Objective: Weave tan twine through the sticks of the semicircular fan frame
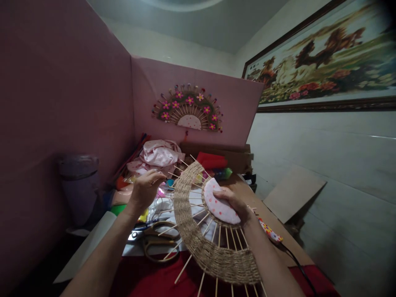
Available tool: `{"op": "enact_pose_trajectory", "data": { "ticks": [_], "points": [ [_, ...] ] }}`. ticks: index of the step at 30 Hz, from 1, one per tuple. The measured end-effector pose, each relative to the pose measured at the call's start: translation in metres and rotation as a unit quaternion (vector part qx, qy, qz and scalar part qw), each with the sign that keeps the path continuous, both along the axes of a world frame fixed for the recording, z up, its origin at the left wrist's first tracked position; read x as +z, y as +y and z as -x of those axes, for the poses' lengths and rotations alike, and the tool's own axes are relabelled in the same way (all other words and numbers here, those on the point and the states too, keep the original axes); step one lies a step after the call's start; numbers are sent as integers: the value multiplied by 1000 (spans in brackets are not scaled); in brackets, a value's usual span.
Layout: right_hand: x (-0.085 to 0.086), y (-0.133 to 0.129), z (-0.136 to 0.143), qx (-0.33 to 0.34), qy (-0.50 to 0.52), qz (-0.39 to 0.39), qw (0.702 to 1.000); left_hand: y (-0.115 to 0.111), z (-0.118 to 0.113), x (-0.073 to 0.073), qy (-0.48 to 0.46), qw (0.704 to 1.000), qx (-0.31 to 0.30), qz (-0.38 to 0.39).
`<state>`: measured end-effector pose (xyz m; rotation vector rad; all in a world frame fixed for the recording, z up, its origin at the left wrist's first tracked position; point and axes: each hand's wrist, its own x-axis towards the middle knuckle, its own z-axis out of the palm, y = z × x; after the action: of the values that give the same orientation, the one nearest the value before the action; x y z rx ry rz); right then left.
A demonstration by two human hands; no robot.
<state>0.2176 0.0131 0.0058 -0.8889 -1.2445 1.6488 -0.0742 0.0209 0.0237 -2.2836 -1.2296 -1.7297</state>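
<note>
A half-round woven fan point(188, 206) is tilted in front of me, its thin sticks fanning out past a brown braided cord band. At its hub is a pale pink fabric half-disc point(218, 206) with red dots. My right hand point(236, 202) grips the fan there, thumb on the dotted fabric and the other fingers hidden behind. My left hand point(150, 185) is closed in a pinch close to the stick tips at the fan's upper left; what is between its fingertips is too small to name. Below that hand lie large scissors point(161, 243) with bronze-coloured handles.
A finished-looking fan with pink flowers point(189, 108) hangs on the pink panel point(235, 111). Crumpled pink cloth point(161, 152), red material point(210, 160) and plastic bags point(159, 208) crowd the table's back. A flower-patterned tool with a black cord point(269, 231) lies right. A lilac cylinder point(79, 189) stands left.
</note>
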Motion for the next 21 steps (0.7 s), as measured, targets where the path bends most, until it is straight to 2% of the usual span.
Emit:
{"op": "enact_pose_trajectory", "data": {
  "ticks": [3, 7, 11, 17, 21],
  "points": [
    [2, 0, 2, -22, 3, 4, 1000, -3, -5, 0, 64, 998, 18, -22],
    [3, 1, 4, -47, 24, -3, 999, -10, -15, -2, 106, 994, -17, -1],
    [3, 2, 5, -55, 29, -22, 998, -12, -21, -2, 113, 993, -27, 5],
    [3, 2, 5, -91, 35, -48, 994, -13, -21, -1, 91, 996, -3, -13],
    [3, 1, 5, -93, 50, -55, 993, -14, -22, -2, 80, 997, -2, -20]
  ]
}}
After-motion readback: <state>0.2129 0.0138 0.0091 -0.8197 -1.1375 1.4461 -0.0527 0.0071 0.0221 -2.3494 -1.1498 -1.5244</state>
